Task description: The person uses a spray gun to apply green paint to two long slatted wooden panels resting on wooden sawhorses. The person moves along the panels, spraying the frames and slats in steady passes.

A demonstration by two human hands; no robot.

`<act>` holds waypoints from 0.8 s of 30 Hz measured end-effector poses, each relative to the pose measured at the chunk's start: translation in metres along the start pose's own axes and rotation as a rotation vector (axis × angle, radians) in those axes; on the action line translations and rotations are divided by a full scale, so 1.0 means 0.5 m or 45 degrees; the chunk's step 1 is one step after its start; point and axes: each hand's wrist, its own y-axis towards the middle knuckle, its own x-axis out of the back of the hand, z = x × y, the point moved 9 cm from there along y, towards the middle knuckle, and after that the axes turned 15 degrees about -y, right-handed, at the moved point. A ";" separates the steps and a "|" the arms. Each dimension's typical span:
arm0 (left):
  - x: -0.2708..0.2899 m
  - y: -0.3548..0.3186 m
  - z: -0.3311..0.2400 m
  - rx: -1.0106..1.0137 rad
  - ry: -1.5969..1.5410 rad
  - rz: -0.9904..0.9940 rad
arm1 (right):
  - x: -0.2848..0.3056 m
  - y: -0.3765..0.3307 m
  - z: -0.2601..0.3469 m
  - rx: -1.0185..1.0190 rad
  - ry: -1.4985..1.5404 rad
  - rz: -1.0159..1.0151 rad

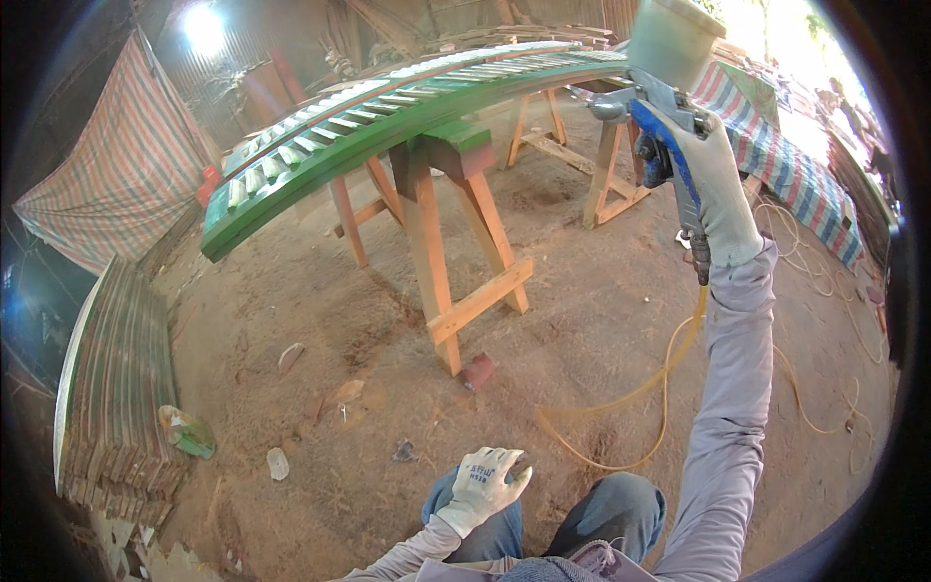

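Observation:
My right hand [725, 184], in a white glove, is raised at the upper right with its fingers wrapped round the handle of a spray gun [663, 94]. A pale, greenish cup [673, 44] sits on top of the gun, and a yellow air hose [667, 373] runs down from its handle. The gun's nozzle is toward the right end of a long louvred shutter panel [388, 129], whose frame is green and whose slats still show pale. Low in the middle, my left hand [485, 490], also gloved, rests on my knee, thumb apart and holding nothing.
Wooden sawhorses [425, 247] carry the panel. Stacked boards or panels [121, 388] lean at the left, near a striped sheet [126, 165]. Another striped sheet [795, 179] covers something at the right. Hose loops and small scraps, including a reddish block [477, 371], lie on the dirt floor.

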 end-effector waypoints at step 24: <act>0.000 0.019 -0.019 -0.036 0.058 0.014 | 0.028 -0.003 -0.372 -0.207 0.531 -0.471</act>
